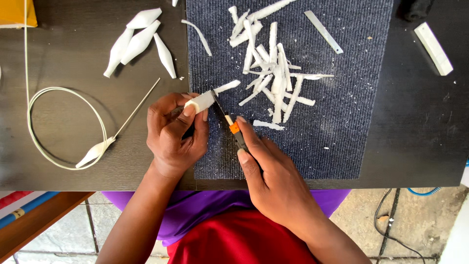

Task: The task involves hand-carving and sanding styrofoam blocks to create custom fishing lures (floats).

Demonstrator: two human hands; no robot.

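Observation:
My left hand (174, 133) grips a short white foam piece (201, 101) at the left edge of a dark grey ribbed mat (342, 122). My right hand (273, 176) holds a utility knife (233, 128) with an orange slider, and its thin blade points up to the foam piece and touches it. A sliver of white foam (227, 86) sticks out just beyond the blade. Beyond both hands, a heap of white foam shavings (273, 73) lies on the mat.
Several carved white spindle shapes (139, 41) lie at the back left of the dark table (73, 58). A looped cream cord (63, 127) runs through another white piece (95, 153) with a thin rod. A metal blade strip (323, 31) and a white bar (433, 48) lie at the back right.

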